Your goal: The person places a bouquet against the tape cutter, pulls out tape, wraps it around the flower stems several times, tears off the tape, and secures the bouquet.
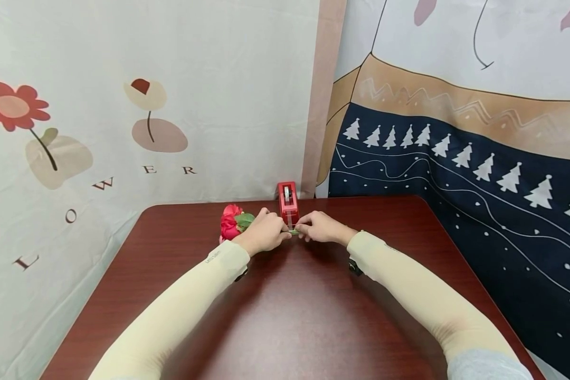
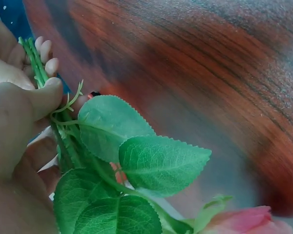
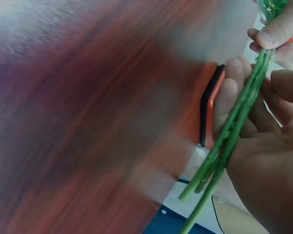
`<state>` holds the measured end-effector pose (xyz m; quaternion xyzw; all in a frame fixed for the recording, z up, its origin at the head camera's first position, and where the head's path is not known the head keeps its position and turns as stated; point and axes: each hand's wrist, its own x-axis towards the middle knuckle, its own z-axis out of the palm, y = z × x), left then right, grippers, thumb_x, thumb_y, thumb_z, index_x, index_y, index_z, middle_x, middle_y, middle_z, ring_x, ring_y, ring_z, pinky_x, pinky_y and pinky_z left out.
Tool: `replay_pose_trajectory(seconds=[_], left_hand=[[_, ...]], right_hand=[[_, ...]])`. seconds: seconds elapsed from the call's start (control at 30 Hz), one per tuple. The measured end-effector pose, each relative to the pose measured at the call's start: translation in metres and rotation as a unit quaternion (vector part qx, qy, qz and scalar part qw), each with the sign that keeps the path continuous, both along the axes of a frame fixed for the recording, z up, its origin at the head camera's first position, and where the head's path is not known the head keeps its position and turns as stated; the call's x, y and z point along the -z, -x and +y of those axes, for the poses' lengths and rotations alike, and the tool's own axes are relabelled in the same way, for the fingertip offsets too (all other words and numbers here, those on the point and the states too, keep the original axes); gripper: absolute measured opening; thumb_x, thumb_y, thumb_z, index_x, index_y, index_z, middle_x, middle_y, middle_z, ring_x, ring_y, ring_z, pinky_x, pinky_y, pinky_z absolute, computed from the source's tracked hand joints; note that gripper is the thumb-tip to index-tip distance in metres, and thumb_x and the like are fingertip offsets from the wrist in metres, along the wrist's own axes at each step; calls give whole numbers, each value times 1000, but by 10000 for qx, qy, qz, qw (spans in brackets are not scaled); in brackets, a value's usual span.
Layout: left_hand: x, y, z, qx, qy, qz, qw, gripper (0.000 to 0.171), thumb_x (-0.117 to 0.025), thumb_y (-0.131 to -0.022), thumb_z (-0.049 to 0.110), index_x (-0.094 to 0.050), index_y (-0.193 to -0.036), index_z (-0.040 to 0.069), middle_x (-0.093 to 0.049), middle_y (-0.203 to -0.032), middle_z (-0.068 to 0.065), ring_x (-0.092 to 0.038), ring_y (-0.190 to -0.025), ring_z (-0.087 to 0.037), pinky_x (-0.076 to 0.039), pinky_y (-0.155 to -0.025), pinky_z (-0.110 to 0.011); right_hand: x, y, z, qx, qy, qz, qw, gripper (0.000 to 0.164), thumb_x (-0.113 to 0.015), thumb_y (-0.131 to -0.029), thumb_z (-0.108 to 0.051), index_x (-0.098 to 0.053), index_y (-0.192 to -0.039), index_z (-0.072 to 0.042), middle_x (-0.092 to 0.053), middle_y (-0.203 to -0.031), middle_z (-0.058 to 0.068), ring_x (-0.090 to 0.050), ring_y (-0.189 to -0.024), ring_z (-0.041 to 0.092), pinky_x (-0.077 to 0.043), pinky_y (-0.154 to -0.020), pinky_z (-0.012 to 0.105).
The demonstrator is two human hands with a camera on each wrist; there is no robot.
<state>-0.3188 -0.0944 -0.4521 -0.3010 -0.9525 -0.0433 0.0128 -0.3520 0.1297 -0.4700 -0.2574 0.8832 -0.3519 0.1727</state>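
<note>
Near the far edge of the table, my left hand [image 1: 265, 232] pinches a bunch of green flower stems [image 3: 234, 122] between thumb and fingers. Red roses [image 1: 229, 222] stick out to its left; in the left wrist view a pink rose [image 2: 246, 222] and toothed green leaves [image 2: 166, 163] show below that hand. My right hand [image 1: 324, 227] has its fingers curled about the stems closer to their cut ends, which run across its palm. Right behind the hands stands a red tape dispenser [image 1: 287, 203], with a clear strip of tape [image 1: 290, 217] apparently reaching down to the stems.
The dark red-brown wooden table [image 1: 294, 311] has rounded far corners. A pale cloth printed with flowers and letters [image 1: 237, 105] hangs behind it, and a dark blue cloth with white trees [image 1: 456, 190] hangs along the right.
</note>
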Motion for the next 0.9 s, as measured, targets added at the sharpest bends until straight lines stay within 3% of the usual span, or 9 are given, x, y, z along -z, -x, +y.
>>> replay_pose_trajectory(seconds=[0.2,0.43,0.7,0.9], left_hand=[[-1,-4,1,-47,114,377,9992,19,-78,-104,33,-90,-105,18,-85,-98,1,-72,-102,-27,-42,-98,-48],[1,-5,0,45,150,789,9968,14,-81,-102,32,-90,-101,21,-85,-96,1,-71,-100,-27,-42,-96,-48],[4,-4,0,26,140,815,9966,13,-83,-100,34,-91,-102,23,-85,-96,3,-71,-99,-26,-42,-96,-48],[3,-3,1,-182,115,592,9980,14,-83,-101,35,-91,-104,24,-85,-95,5,-69,-99,-25,-41,-98,-48]], right_hand=[[-4,2,-4,-154,-223,-82,9996,26,-61,-114,-20,-80,-123,-6,-77,-89,3,-69,-78,14,-59,-86,31],[-10,1,-6,123,-163,-260,9995,22,-67,-111,-18,-83,-121,-6,-79,-93,8,-69,-82,17,-59,-80,28],[-8,1,-8,462,-62,-374,9982,22,-70,-109,-17,-85,-120,-6,-83,-101,13,-74,-87,20,-62,-83,31],[-7,0,-10,569,-106,-267,9980,22,-72,-107,-17,-85,-121,-6,-84,-100,11,-73,-87,20,-60,-86,34]])
